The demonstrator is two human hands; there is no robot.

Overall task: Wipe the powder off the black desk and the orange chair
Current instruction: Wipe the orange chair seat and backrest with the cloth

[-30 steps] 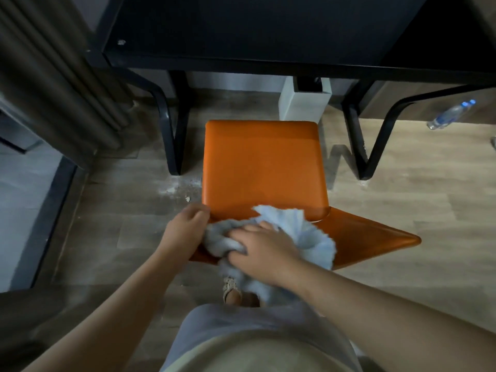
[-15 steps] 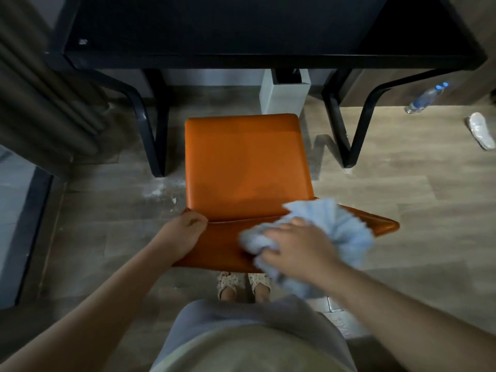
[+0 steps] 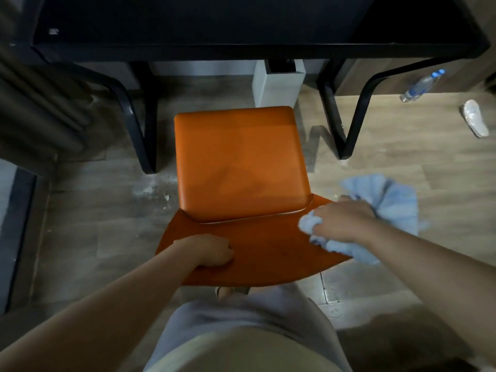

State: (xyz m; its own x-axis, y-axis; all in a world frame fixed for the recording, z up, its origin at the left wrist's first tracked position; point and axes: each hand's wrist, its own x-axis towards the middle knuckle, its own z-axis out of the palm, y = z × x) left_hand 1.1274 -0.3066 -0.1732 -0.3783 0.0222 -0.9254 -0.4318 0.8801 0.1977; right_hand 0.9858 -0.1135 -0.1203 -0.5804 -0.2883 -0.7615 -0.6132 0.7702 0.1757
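Item: orange chair point(image 3: 241, 162), frame centre, below the black desk point(image 3: 214, 22); my left hand point(image 3: 206, 251) curls its fingers over the backrest, my right hand point(image 3: 346, 221) clutches the bunched blue cloth point(image 3: 389, 202) at the backrest's right end; risk, as I judge it: an overshoot there would flick powder onto the floor.

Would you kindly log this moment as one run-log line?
step: wiping orange chair | right hand: grips blue cloth on backrest's right end | left hand: holds backrest | white powder: on floor left of chair
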